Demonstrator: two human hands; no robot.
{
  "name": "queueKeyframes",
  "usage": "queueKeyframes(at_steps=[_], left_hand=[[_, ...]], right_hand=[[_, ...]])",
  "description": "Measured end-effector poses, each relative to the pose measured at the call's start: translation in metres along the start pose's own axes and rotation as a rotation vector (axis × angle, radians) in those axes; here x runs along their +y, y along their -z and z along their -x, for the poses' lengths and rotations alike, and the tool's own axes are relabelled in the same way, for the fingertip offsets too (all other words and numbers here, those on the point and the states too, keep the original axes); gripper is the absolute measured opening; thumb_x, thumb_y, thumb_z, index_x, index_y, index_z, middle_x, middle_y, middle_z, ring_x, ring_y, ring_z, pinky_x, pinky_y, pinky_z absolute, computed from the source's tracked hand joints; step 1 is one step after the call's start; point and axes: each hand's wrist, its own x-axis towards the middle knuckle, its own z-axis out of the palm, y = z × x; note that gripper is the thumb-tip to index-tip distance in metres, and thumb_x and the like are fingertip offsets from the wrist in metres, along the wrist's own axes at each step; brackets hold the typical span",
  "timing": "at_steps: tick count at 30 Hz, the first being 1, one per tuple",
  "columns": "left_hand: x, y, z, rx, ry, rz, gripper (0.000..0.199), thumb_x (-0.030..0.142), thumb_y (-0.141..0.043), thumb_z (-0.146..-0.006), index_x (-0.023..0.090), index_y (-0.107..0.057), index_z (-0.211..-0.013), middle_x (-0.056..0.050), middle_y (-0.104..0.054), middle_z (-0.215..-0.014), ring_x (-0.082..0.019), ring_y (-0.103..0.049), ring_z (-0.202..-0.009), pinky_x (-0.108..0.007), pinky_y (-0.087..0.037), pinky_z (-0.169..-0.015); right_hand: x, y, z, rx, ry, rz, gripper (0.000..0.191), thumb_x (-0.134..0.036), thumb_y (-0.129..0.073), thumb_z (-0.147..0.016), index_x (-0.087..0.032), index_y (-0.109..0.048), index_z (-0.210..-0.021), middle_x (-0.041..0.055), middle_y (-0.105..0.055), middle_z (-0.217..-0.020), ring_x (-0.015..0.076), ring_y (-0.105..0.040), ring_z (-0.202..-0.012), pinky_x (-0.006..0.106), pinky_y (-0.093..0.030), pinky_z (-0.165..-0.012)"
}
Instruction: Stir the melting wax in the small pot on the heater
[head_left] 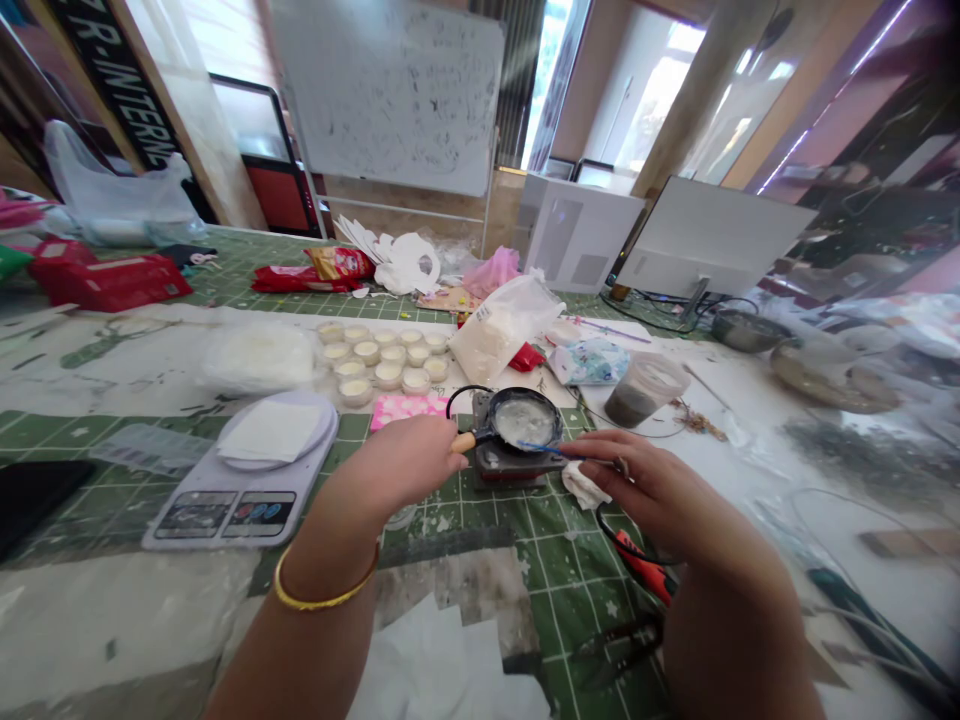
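Observation:
A small black frying pan [556,437] rests on a little dark hot plate [510,468], with whitish, partly melted stuff in it. Its wooden handle [463,441] is in the grip of my left hand [405,465]. Between the fingers of my right hand [637,480] is a thin blue stick [536,447], its tip reaching into the pan. Under the right fingers lies a crumpled white tissue [583,486]. Behind the pan stands a clear bag of white granules [499,335], and to its left several small cups of pale wax [388,375].
A kitchen scale [247,480] with white paper on it stands left. A plastic tub with dark contents [646,388] is right of the pan. A black cord, an orange-handled tool [645,568] and pliers [619,650] lie near my right arm. White paper sheets [439,665] lie in front.

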Motion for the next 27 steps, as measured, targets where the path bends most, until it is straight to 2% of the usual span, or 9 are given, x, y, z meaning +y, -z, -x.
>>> queueKeyframes(at_steps=[4,8,12,16,21,24,27], left_hand=[[0.0,0.0,0.0,-0.003,-0.001,-0.005,0.029,0.042,-0.04,-0.079,0.018,-0.057,-0.079,-0.008,-0.064,-0.086,-0.02,-0.058,-0.072,-0.028,-0.035,-0.059],[0.0,0.0,0.0,0.007,-0.003,0.008,0.028,0.042,-0.041,-0.079,0.019,-0.057,-0.079,-0.007,-0.064,-0.086,-0.021,-0.058,-0.073,-0.029,-0.036,-0.059],[0.0,0.0,0.0,0.008,-0.007,0.003,0.029,0.042,-0.04,-0.079,0.018,-0.057,-0.077,-0.008,-0.064,-0.085,-0.02,-0.058,-0.072,-0.028,-0.036,-0.059],[0.0,0.0,0.001,0.003,-0.005,0.007,0.029,0.042,-0.041,-0.079,0.019,-0.058,-0.079,-0.008,-0.064,-0.086,-0.02,-0.058,-0.073,-0.028,-0.036,-0.059],[0.0,0.001,0.001,0.003,-0.001,-0.009,0.03,0.042,-0.04,-0.079,0.018,-0.058,-0.078,-0.008,-0.064,-0.085,-0.02,-0.058,-0.071,-0.028,-0.035,-0.058],[0.0,0.001,0.001,0.004,-0.008,0.002,0.029,0.042,-0.04,-0.079,0.018,-0.057,-0.078,-0.008,-0.064,-0.086,-0.02,-0.058,-0.071,-0.028,-0.035,-0.058],[0.0,0.002,0.002,0.0,-0.01,0.007,0.03,0.042,-0.04,-0.08,0.018,-0.058,-0.078,-0.008,-0.064,-0.085,-0.02,-0.058,-0.071,-0.028,-0.036,-0.058]], right_hand=[[-0.002,0.0,0.0,0.068,-0.096,0.056,0.031,-0.035,-0.038,-0.088,-0.025,-0.062,-0.105,0.0038,-0.063,-0.103,0.017,-0.058,-0.096,0.034,-0.046,-0.086],[-0.006,-0.003,-0.002,-0.017,-0.006,-0.042,0.03,-0.035,-0.04,-0.088,-0.029,-0.059,-0.11,0.0006,-0.06,-0.109,0.0141,-0.056,-0.1,0.03,-0.046,-0.087],[-0.004,-0.004,-0.005,0.091,-0.13,0.044,0.032,-0.035,-0.038,-0.088,-0.024,-0.062,-0.106,0.0038,-0.063,-0.102,0.0171,-0.058,-0.095,0.035,-0.045,-0.086],[-0.003,-0.005,-0.004,-0.018,-0.039,-0.062,0.031,-0.037,-0.039,-0.088,-0.029,-0.058,-0.111,0.0004,-0.059,-0.111,0.0146,-0.055,-0.101,0.031,-0.045,-0.088],[-0.001,-0.005,-0.006,0.073,-0.136,0.039,0.033,-0.036,-0.037,-0.088,-0.024,-0.061,-0.109,0.0041,-0.063,-0.103,0.0177,-0.057,-0.096,0.036,-0.044,-0.087],[0.002,-0.002,-0.005,-0.018,-0.051,-0.042,0.032,-0.037,-0.04,-0.087,-0.028,-0.059,-0.11,0.0025,-0.061,-0.108,0.0164,-0.057,-0.099,0.032,-0.046,-0.086],[0.005,0.001,-0.002,0.027,-0.103,-0.001,0.032,-0.037,-0.039,-0.087,-0.026,-0.061,-0.108,0.0044,-0.062,-0.106,0.0188,-0.057,-0.098,0.035,-0.046,-0.086]])
